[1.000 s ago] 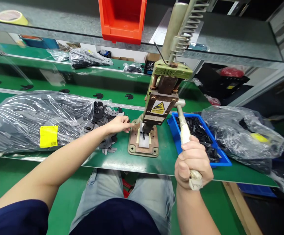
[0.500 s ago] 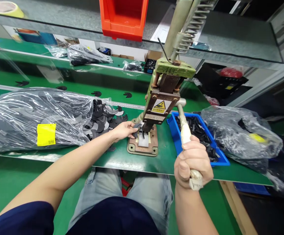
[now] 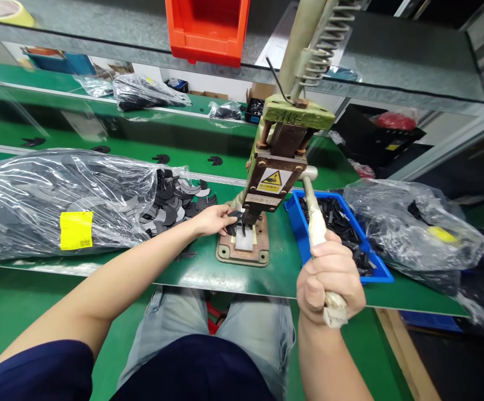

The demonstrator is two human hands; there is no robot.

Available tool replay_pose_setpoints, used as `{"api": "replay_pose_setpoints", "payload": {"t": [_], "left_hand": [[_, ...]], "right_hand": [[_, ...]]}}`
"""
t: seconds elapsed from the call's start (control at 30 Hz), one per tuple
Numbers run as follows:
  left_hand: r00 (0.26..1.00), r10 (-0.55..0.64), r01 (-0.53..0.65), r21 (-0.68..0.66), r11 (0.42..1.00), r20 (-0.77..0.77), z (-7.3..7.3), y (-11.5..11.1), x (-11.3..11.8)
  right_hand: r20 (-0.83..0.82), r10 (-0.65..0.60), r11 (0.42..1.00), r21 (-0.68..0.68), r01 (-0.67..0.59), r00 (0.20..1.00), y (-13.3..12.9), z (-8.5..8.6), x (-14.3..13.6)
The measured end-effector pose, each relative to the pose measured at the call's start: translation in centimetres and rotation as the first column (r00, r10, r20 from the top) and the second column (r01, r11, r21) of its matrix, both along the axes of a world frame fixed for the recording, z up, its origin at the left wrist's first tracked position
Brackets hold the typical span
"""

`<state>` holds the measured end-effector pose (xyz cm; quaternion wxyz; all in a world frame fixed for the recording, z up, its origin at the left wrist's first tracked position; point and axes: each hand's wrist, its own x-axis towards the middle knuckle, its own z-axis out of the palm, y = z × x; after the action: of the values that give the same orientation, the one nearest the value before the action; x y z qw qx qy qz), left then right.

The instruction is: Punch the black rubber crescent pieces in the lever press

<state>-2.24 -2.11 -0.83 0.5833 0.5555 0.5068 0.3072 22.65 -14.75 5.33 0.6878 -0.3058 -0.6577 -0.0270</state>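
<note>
Grey and black pieces (image 3: 170,210), heaped left of centre, could be scattered if brushed by the left hand (image 3: 214,221). By it a dark curved piece (image 3: 234,224) is pinched at mid-frame, beside the press (image 3: 291,177); a crush could be caused if the lever (image 3: 312,206), clasped by the right hand (image 3: 331,277) right of centre, were pulled meanwhile. The curved piece's seating is obscured; the press's top is cut off.

We are in a factory workshop: a hand-lever press (image 3: 282,140) with a warning label (image 3: 273,180) stands on our green tabletop (image 3: 202,274), between a bag of parts (image 3: 58,181) and a blue tray (image 3: 301,236) of black pieces (image 3: 329,212).
</note>
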Motion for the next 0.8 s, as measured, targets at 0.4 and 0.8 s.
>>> {"api": "replay_pose_setpoints", "payload": {"t": [0.4, 0.8], "left_hand": [[0.989, -0.112, 0.092, -0.197, 0.976, -0.092, 0.2, 1.9, 0.0], [0.997, -0.069, 0.073, -0.274, 0.959, 0.026, 1.1, 0.3, 0.3]], "right_hand": [[-0.023, 0.021, 0.999, 0.04, -0.02, 1.0, 0.2, 0.2, -0.2], [-0.137, 0.151, 0.97, 0.213, -0.12, 0.979, 3.6, 7.6, -1.4]]}}
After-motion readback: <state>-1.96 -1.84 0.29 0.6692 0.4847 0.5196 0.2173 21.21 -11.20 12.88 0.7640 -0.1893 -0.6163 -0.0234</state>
